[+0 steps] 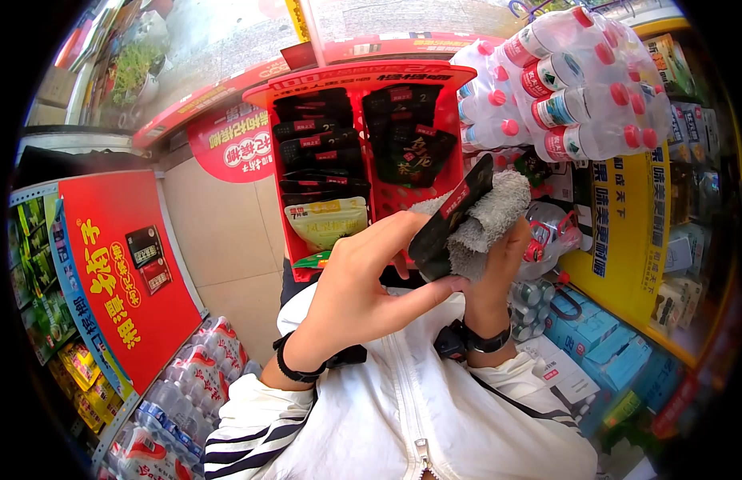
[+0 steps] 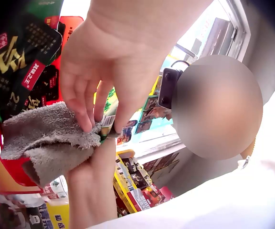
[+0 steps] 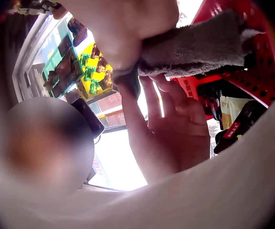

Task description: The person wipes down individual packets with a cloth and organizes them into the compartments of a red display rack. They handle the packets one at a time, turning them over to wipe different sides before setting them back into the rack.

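In the head view my left hand (image 1: 371,292) pinches a black packet (image 1: 455,210) with a red label by its lower edge, fingers behind it and thumb near the bottom. A folded grey cloth (image 1: 495,216) lies against the packet's face, and my right hand (image 1: 505,260) grips it from the right. The left wrist view has the cloth (image 2: 51,136) just beneath the left hand (image 2: 111,57), with a small green edge of the packet showing by the fingers. In the right wrist view the cloth (image 3: 195,45) sticks out beyond the right hand (image 3: 128,28).
Ahead stands a red display rack (image 1: 359,72) with rows of black packets (image 1: 319,148) and a pale green pouch (image 1: 329,220). Shrink-wrapped water bottles (image 1: 575,88) are stacked at the right, above blue cartons (image 1: 603,344). A red sign board (image 1: 123,264) and more bottles (image 1: 175,400) line the left.
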`<state>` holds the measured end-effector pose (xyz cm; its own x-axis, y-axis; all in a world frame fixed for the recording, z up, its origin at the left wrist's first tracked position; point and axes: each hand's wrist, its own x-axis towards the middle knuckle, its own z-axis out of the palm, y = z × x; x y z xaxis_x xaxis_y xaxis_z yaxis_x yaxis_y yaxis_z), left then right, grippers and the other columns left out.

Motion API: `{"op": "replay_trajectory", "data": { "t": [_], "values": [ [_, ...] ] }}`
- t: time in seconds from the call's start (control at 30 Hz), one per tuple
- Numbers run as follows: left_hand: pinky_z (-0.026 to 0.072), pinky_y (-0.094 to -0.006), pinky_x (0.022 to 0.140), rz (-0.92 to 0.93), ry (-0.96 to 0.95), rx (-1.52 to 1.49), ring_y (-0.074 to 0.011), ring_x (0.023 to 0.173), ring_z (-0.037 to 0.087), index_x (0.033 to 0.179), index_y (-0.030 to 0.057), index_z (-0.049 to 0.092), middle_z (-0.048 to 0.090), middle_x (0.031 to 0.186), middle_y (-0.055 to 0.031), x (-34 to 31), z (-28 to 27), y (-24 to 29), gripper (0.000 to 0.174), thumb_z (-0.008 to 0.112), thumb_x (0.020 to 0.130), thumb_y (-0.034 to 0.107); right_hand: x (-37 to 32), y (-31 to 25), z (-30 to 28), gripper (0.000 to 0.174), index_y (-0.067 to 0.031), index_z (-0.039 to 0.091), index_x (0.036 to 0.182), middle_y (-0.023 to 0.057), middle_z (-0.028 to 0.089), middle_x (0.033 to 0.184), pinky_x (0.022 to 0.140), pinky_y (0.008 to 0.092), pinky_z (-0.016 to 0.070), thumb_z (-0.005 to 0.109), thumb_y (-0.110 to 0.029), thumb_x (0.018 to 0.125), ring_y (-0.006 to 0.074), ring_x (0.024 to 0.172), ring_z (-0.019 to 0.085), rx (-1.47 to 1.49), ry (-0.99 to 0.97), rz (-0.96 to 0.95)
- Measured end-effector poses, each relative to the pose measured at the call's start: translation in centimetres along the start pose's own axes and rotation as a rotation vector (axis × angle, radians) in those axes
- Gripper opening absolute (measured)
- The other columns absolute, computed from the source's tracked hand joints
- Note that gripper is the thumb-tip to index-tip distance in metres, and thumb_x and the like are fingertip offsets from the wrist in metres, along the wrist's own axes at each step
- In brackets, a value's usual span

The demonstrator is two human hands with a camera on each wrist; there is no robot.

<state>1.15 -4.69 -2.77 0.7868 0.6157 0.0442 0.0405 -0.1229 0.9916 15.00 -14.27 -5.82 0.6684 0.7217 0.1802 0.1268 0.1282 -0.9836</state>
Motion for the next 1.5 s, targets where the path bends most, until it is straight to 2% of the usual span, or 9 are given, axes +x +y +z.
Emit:
{"op": "replay_trajectory", "data": {
  "t": [0.27, 0.5, 0.73, 1.03, 1.2, 1.33, 1.37, 1.4, 1.5],
  "values": [
    [0.0466, -0.0253, 0.06, -0.017, 0.162, -0.142, -0.0145, 0.074, 0.06, 0.1, -0.0001, 0.065, 0.063, 0.088, -0.0063, 0.2, 0.3, -0.4, 0.026, 0.076, 0.077, 0.006, 0.4, -0.5, 0.5, 0.031, 0.0018, 0.065, 0.095, 0.0089, 0.069, 0.094, 0.071, 0.0304, 0.0492, 0.053, -0.026, 0.101, 0.0149, 0.077, 0.064, -0.054, 0.023, -0.033],
    [0.0457, -0.0216, 0.061, 0.02, 0.316, -0.197, -0.0097, 0.078, 0.06, 0.097, -0.0006, 0.067, 0.064, 0.092, -0.0052, 0.4, -0.2, -0.6, 0.011, 0.07, 0.087, 0.002, -1.1, 0.1, -0.1, 0.029, 0.0036, 0.052, 0.122, 0.008, 0.065, 0.105, 0.084, 0.034, 0.0511, 0.054, -0.014, 0.099, 0.0161, 0.097, 0.062, 0.04, -0.143, 0.016],
    [0.0401, -0.0189, 0.064, -0.093, 0.484, -0.451, -0.0019, 0.081, 0.055, 0.109, 0.0042, 0.063, 0.064, 0.092, 0.0034, -0.5, -2.3, -0.3, 0.018, 0.061, 0.1, 0.02, -5.8, 4.1, -6.8, 0.042, 0.0026, 0.046, 0.131, 0.007, 0.063, 0.103, 0.083, 0.0353, 0.0526, 0.061, -0.014, 0.095, 0.0172, 0.101, 0.062, -1.012, -0.183, -0.42],
    [0.0494, -0.022, 0.074, -0.048, 0.495, -0.494, -0.0092, 0.094, 0.066, 0.124, 0.0022, 0.058, 0.069, 0.111, -0.0049, -1.4, -3.2, -1.7, 0.028, 0.054, 0.102, 0.018, -5.0, 2.7, -6.0, 0.041, 0.0027, 0.051, 0.126, 0.0083, 0.064, 0.108, 0.085, 0.0354, 0.0524, 0.066, -0.011, 0.091, 0.0184, 0.099, 0.063, -0.186, -0.14, -0.079],
    [0.0423, -0.0197, 0.071, -0.002, 0.519, -0.366, -0.0054, 0.084, 0.056, 0.108, 0.0006, 0.061, 0.063, 0.094, 0.001, -0.2, -2.0, -0.2, 0.016, 0.058, 0.101, 0.015, -4.6, 1.9, -5.3, 0.04, 0.0028, 0.054, 0.124, 0.0091, 0.064, 0.11, 0.086, 0.0354, 0.0523, 0.069, -0.009, 0.088, 0.0191, 0.098, 0.064, 0.24, -0.138, 0.127],
    [0.0459, -0.0293, 0.061, 0.133, 0.301, 0.284, -0.0209, 0.069, 0.061, 0.086, -0.0028, 0.064, 0.061, 0.079, -0.0104, 0.2, -2.4, 0.4, 0.007, 0.07, 0.083, -0.003, -4.0, 1.6, -4.6, 0.04, 0.0029, 0.056, 0.122, 0.0097, 0.065, 0.112, 0.087, 0.0354, 0.0523, 0.071, -0.008, 0.086, 0.0196, 0.098, 0.065, 0.322, -0.083, 0.423],
    [0.0462, -0.0318, 0.058, 0.172, 0.297, 0.314, -0.0257, 0.066, 0.06, 0.085, -0.0023, 0.064, 0.061, 0.077, -0.0115, 0.3, -1.9, 0.3, 0.011, 0.072, 0.077, -0.005, -3.1, 1.3, -3.5, 0.04, 0.0029, 0.056, 0.122, 0.0099, 0.065, 0.113, 0.087, 0.0354, 0.0523, 0.071, -0.007, 0.086, 0.0197, 0.098, 0.065, 0.314, -0.093, 0.439],
    [0.0457, -0.0327, 0.058, 0.202, 0.286, 0.319, -0.0259, 0.066, 0.059, 0.085, -0.002, 0.064, 0.061, 0.077, -0.0112, 0.2, -1.5, -0.3, 0.012, 0.072, 0.077, -0.005, -0.9, -0.1, -1.5, 0.035, 0.0026, 0.06, 0.119, 0.0104, 0.066, 0.114, 0.089, 0.0333, 0.0512, 0.069, -0.005, 0.086, 0.0194, 0.098, 0.066, 0.508, -0.184, 0.128],
    [0.0448, -0.0323, 0.057, 0.179, 0.262, 0.276, -0.0255, 0.065, 0.058, 0.084, -0.0017, 0.064, 0.061, 0.077, -0.0109, 0.2, -0.7, -0.2, 0.012, 0.072, 0.076, -0.005, 0.6, -0.2, -0.3, 0.031, 0.0009, 0.062, 0.118, 0.0094, 0.067, 0.111, 0.087, 0.0322, 0.0504, 0.067, -0.003, 0.087, 0.019, 0.097, 0.066, 0.242, -0.181, 0.098]
  ]
}}
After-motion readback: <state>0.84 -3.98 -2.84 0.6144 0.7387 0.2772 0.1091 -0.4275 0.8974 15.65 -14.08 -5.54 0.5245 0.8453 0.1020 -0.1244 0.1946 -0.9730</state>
